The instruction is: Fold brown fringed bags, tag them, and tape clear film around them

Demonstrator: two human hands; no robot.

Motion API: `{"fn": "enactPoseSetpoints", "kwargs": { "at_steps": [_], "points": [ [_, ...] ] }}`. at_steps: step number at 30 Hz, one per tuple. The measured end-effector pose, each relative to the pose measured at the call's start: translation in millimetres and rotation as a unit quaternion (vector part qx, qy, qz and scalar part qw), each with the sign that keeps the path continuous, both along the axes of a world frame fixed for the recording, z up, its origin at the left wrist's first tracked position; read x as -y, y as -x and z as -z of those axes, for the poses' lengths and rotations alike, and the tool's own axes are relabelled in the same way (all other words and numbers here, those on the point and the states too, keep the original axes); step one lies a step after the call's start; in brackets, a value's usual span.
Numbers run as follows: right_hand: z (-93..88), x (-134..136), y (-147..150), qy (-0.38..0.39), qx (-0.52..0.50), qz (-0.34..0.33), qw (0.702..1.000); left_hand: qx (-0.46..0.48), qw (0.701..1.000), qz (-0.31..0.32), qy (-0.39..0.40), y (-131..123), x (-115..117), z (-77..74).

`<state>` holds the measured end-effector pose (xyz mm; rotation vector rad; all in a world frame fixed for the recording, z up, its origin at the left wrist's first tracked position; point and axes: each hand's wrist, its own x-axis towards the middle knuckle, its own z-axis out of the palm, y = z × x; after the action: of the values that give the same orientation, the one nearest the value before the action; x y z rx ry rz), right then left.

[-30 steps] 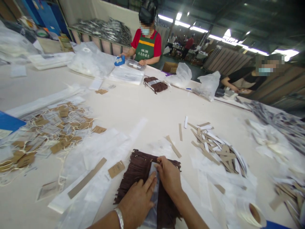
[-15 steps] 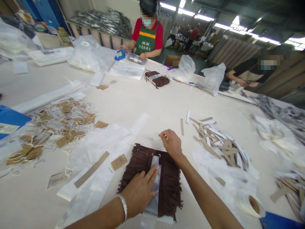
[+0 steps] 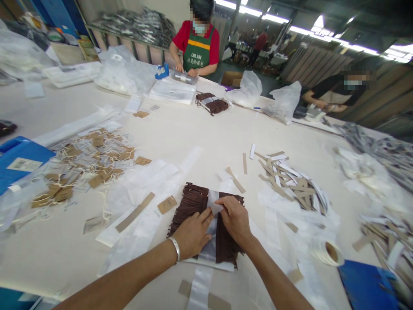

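Note:
A dark brown fringed bundle (image 3: pixel 190 202), perhaps a bag, lies on the table in front of me with a pale translucent strip (image 3: pixel 208 254) down its middle. My left hand (image 3: pixel 193 234), a silver bangle at its wrist, rests flat on the bundle with its fingers stretched over the strip. Close to those fingertips, my right hand (image 3: pixel 237 219) pinches the strip's upper end, which is folded over on top of the bundle. A brown tag (image 3: pixel 167 204) lies just left of the fringe. Beneath the bundle's near edge, another translucent strip (image 3: pixel 200 286) runs toward me.
Corded tags (image 3: pixel 97 161) are heaped at left beside a blue tape dispenser (image 3: pixel 24 161). Card strips (image 3: pixel 290 181) are piled at right, with a tape roll (image 3: pixel 329 252) nearer me. Across the table, a person in a green apron (image 3: pixel 198 49) handles a packet; another person works at far right.
My right hand has come down from beyond the bundle's top edge onto it, bringing the strip's end over. My left hand keeps pressing on the bundle. The view has shifted slightly.

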<state>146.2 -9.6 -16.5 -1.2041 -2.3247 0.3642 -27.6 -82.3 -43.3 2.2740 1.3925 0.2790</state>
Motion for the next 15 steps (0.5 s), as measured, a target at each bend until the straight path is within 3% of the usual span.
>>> {"fn": "enactPoseSetpoints", "kwargs": {
  "at_steps": [4, 10, 15],
  "points": [
    [8.1, 19.8, -2.7, -0.025, 0.071, -0.025, 0.997, 0.018, 1.000, -0.012, 0.000, 1.5, -2.3, 2.1],
    [7.5, 20.6, -6.1, -0.156, 0.168, -0.091, 0.969, 0.032, 0.999, -0.044, 0.003, 3.8, -2.2, -0.2],
    [2.0, 1.0, -6.0, -0.243, 0.142, -0.096, 0.955, 0.021, 1.000, -0.015, 0.011, 3.6, -7.8, 21.9]
  ]
}}
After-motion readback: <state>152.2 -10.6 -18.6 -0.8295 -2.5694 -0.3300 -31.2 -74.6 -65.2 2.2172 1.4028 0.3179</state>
